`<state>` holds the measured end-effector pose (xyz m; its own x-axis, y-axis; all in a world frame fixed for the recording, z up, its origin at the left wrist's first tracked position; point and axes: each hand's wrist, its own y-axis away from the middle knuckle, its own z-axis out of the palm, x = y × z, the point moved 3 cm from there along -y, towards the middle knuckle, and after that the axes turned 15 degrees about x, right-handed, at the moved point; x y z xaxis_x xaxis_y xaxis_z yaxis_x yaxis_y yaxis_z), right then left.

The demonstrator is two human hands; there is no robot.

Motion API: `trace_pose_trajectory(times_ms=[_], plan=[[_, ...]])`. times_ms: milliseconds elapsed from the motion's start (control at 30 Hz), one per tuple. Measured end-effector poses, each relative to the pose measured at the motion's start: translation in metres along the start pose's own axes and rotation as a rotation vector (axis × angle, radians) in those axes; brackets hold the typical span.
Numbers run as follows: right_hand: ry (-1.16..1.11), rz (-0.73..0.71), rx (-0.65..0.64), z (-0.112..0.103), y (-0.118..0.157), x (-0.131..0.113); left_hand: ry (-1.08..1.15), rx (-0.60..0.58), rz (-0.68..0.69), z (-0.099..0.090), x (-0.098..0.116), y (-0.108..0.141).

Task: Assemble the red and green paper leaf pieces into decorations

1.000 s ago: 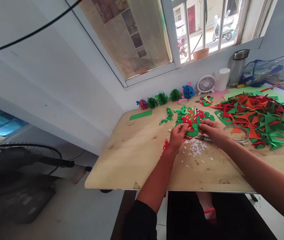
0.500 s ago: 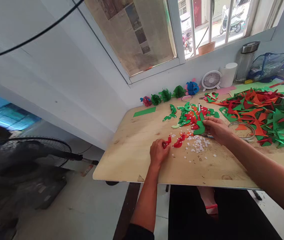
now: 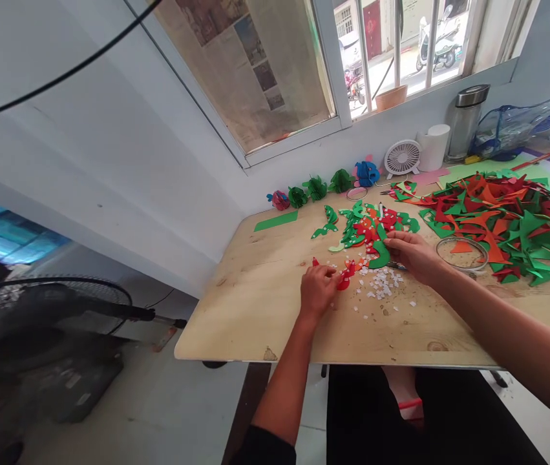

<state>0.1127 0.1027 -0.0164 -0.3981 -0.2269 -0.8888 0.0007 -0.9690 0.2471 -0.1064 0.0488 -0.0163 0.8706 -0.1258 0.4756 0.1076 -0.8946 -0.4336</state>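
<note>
My left hand (image 3: 317, 292) is low over the table, its bent fingertips together at the left edge of a red paper cutout (image 3: 346, 278) with white squares on it. Another red cutout (image 3: 316, 262) shows just behind those fingers. In my right hand (image 3: 409, 253) a curved green paper cutout (image 3: 379, 256) is pinched between thumb and fingers. A thin dark metal tool (image 3: 395, 265) sticks out below that hand; its kind is hidden. Small white paper squares (image 3: 384, 283) are scattered between the hands. Behind lies a heap of green and red cutouts (image 3: 356, 227).
A large heap of red, orange and green scraps (image 3: 497, 216) covers the right side, with a tape roll (image 3: 462, 253) before it. Along the wall stand folded paper balls (image 3: 315, 188), a small fan (image 3: 402, 158), a white cylinder (image 3: 433, 148) and a glass bottle (image 3: 466, 123).
My left hand has moved right, off the first red cutout to the second. My right hand still holds the green cutout in about the same place. The view has shifted slightly.
</note>
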Motion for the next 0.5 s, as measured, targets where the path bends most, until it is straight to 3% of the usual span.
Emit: trace_pose_trajectory(times_ms=[167,500], plan=[[0.017,0.005,-0.021,0.001,0.001,0.001,-0.127,-0.126,-0.005,0.016,0.009,-0.001],[0.03,0.0,-0.014,0.001,0.002,0.005,-0.093,-0.116,-0.095,0.021,0.006,-0.004]])
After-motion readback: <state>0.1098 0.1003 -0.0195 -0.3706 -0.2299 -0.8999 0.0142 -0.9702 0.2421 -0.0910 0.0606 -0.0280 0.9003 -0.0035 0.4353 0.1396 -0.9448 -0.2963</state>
